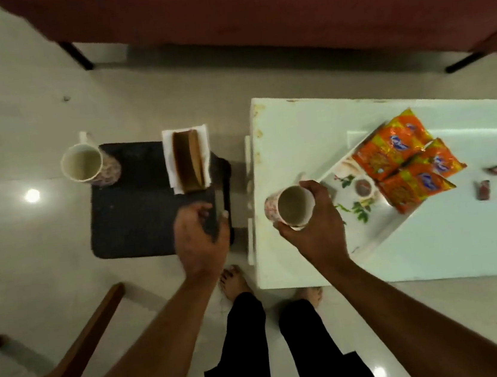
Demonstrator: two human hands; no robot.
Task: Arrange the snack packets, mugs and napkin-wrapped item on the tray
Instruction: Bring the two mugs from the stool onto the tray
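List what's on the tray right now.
Orange packets lie on the tray's far end; anything beneath them is hidden. The right hand holds a mug by its left corner.

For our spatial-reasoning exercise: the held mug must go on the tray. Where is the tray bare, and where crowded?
Bare: the near part of the tray, between the snack packets and its near rim, right beside the mug in the right hand. Crowded: the far end, covered by overlapping packets.
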